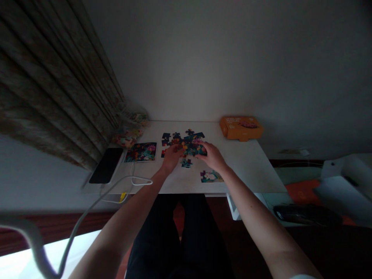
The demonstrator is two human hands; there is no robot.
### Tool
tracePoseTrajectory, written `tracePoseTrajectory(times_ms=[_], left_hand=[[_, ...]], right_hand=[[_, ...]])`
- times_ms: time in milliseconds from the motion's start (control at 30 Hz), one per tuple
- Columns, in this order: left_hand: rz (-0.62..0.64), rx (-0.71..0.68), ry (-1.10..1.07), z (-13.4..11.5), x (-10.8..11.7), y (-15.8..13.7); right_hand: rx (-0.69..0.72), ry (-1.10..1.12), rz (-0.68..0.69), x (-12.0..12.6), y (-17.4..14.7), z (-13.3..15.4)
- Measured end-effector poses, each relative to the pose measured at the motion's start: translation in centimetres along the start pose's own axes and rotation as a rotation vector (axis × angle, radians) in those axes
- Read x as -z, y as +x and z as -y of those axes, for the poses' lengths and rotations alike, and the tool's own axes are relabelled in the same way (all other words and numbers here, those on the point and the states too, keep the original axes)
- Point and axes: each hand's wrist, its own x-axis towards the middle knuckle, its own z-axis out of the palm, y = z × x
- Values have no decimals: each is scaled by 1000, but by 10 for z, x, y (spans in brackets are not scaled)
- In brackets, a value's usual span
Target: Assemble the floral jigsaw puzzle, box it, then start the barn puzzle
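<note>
Wall (203, 69) behind, patterned curtain (55, 73) far left. White table (244, 166) in front of the person. Light is dim, fine detail is poor.

On the table: orange box (242, 128) far right, plastic bag (129, 131) far left, phone (107, 166) near left with a white cable (141, 178) running by it. Printed card (141, 152) lies left of the hands, similar colours to the puzzle.

Puzzle cluster (190, 148) is mid-table, between and under both hands. Left hand (173, 155) is at its left side, fingertips down low; can't tell if they're pinching a piece. Right hand (213, 155) curves round the right edge, thumb and forefinger apart; can't tell if anything is clamped between.

Smaller stuff: white-figure section (210, 176) near right, by the right forearm; teal piece (186, 163) just near of the cluster; dark piece (166, 136) at its far left.

My take on the piece work: brace the cluster flat with one hand, line tab to socket with the other, press straight down. Don't shove sideways, joints could pop. If it resists, turn it and check against the card. Mind the right forearm, it could drag the white-figure section.
</note>
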Motion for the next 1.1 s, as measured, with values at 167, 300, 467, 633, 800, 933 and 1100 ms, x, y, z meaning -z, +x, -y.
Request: tracePoseTrajectory(times_ms=[167, 300, 467, 633, 800, 933, 1100], left_hand=[[-215, -231, 681, 14, 7, -17], [102, -537, 875, 14, -6, -54], [430, -603, 952, -1, -46, -96], [492, -434, 1001, -18, -77, -107], [553, -170, 927, -28, -86, -93], [604, -127, 935, -29, -86, -86], [586, -118, 946, -29, -87, -85]], right_hand=[[-54, -132, -55, -4, 0, -25], [-80, -88, -65, 6, -33, -47], [-123, -105, 190, 37, -94, -65], [-189, -100, 290, 55, -122, -62], [-260, -65, 304, 50, -116, -63], [-210, -15, 268, 44, -110, -61], [-199, 21, 317, 39, -106, -58]])
